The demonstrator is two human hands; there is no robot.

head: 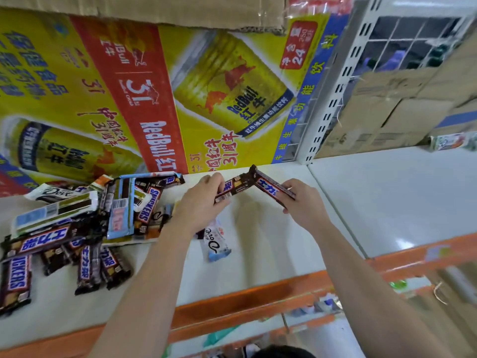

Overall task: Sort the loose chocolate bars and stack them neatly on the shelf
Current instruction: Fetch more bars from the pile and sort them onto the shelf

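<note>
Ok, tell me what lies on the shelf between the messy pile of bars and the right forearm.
In the head view, one pale Dove bar lies alone there on the white shelf, partly under the left forearm; otherwise that stretch is bare.

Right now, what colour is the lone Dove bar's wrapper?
White and pale blue, black lettering; Dove bar, head view.

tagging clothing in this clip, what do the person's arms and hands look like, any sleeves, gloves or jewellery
Both forearms are bare to the frame's lower edge: no sleeves show. The left hand and right hand wear no gloves, and no rings, watch or wristbands are visible.
</note>
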